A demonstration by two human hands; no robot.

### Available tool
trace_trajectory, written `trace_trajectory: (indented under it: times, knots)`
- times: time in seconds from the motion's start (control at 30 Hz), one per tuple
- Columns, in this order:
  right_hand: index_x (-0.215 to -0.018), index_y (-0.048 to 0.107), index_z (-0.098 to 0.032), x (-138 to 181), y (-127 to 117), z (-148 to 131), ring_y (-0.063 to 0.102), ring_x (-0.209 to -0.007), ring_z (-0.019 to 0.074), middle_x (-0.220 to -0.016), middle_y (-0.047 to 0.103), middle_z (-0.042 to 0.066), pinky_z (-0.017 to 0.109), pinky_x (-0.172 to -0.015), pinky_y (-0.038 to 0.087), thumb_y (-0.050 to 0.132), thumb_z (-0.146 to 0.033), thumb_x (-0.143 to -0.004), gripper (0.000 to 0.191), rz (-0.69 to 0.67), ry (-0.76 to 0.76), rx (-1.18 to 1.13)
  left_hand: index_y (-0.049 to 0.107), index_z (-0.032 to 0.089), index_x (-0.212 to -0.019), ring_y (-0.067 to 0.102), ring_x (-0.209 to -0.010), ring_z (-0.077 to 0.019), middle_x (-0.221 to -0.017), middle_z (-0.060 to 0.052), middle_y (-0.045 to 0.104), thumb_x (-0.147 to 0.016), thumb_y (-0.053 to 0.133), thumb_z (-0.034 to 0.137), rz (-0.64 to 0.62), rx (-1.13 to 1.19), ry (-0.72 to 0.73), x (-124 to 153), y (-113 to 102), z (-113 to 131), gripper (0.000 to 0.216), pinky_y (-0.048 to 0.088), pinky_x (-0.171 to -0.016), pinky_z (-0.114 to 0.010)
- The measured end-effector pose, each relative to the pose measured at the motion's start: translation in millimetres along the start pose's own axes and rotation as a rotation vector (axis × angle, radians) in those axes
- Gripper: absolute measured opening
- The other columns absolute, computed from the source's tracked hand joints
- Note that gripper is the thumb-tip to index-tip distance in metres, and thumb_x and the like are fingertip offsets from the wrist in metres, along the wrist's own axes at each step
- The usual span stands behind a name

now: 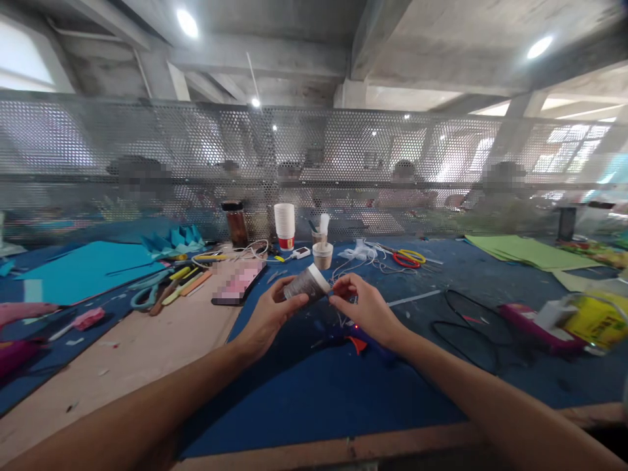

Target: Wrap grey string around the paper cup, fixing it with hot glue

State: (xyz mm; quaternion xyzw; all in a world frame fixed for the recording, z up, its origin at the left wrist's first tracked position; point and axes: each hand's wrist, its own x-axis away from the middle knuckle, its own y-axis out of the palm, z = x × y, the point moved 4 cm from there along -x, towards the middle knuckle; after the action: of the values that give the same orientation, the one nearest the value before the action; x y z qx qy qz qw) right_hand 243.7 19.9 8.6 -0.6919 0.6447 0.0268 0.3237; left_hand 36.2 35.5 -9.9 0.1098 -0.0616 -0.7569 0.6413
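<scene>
2 bare hands meet over a blue-topped bench, where a grey cup with a white rim is held tilted in the air, its rim end toward the right. The left hand is wrapped around the cup's side, thumb across the near face and fingers behind. The right hand is partly curled beside the rim, thumb and forefinger drawn close together; blur makes it hard to say whether anything thin is pinched between them. Below the right wrist lies a dark blue tool with a red trigger, partly hidden by the forearm. Just beyond the held cup, 1 pale cup stands upright, near a stack of white paper cups and a dark-lidded jar. To the left, a phone lies beside a spread of tools, with blue sheets farther out. To the right are scissors with red and yellow handles, green sheets and a yellow item near the bench's right side. A perforated metal screen runs along the back, with several people dimly visible through it.
</scene>
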Motion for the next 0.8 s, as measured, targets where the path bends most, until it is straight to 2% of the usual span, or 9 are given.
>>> trace_trajectory:
  times: [0.17, 0.3, 0.43, 0.57, 0.67, 0.8]
  knots:
    - [-0.109, 0.058, -0.021, 0, 3, 3, 0.07, -0.091, 0.0195, -0.099, 0.072, 0.004, 0.037, -0.084, 0.057, 0.072, -0.033, -0.09, 0.026, -0.029, 0.055, -0.023, 0.065, 0.018, -0.126, 0.07, -0.108, -0.0279, -0.12, -0.011, 0.073, -0.065, 0.092, 0.039, 0.022, -0.054, 0.045, -2, -3, -1, 0.07, 0.054, -0.091, -0.036]
    - [-0.121, 0.05, -0.021, 1, 11, 6, 0.07, -0.066, 0.0143, -0.107, 0.071, 0.006, 0.034, -0.066, 0.059, 0.072, -0.031, -0.088, 0.041, -0.151, 0.18, -0.178, 0.065, 0.017, -0.125, 0.067, -0.115, -0.031, -0.122, -0.012, 0.073, -0.067, 0.091, 0.041, 0.024, -0.13, 0.124, -3, -5, 0, 0.068, 0.051, -0.1, -0.041]
    - [-0.121, 0.048, -0.02, 1, 11, 4, 0.065, -0.054, 0.0124, -0.088, 0.072, 0.0, 0.029, -0.055, 0.055, 0.07, -0.025, -0.087, 0.042, -0.226, 0.264, -0.23, 0.066, 0.016, -0.124, 0.066, -0.118, -0.032, -0.122, -0.012, 0.072, -0.068, 0.09, 0.04, 0.052, -0.206, 0.167, -1, -5, 4, 0.066, 0.049, -0.103, -0.042]
    - [-0.122, 0.051, -0.02, -2, 4, 1, 0.063, -0.053, 0.0131, -0.075, 0.068, -0.004, 0.029, -0.055, 0.053, 0.069, -0.027, -0.088, 0.039, -0.187, 0.205, -0.165, 0.067, 0.017, -0.124, 0.067, -0.117, -0.0332, -0.118, -0.012, 0.074, -0.067, 0.089, 0.04, 0.093, -0.236, 0.17, 2, -4, 8, 0.065, 0.05, -0.101, -0.042]
    - [-0.12, 0.056, -0.02, -3, -3, -3, 0.065, -0.063, 0.0148, -0.077, 0.068, -0.003, 0.03, -0.063, 0.055, 0.065, -0.024, -0.089, 0.033, -0.108, 0.109, -0.06, 0.067, 0.017, -0.124, 0.067, -0.115, -0.0334, -0.118, -0.011, 0.074, -0.068, 0.089, 0.042, 0.106, -0.254, 0.169, 1, -5, 7, 0.065, 0.05, -0.1, -0.042]
    - [-0.115, 0.062, -0.022, -3, -11, -11, 0.066, -0.075, 0.0165, -0.083, 0.068, -0.001, 0.032, -0.074, 0.053, 0.063, -0.021, -0.088, 0.027, 0.007, -0.014, 0.115, 0.068, 0.016, -0.124, 0.068, -0.112, -0.0332, -0.118, -0.012, 0.074, -0.072, 0.086, 0.045, 0.04, -0.232, 0.157, -2, -7, 2, 0.062, 0.051, -0.097, -0.042]
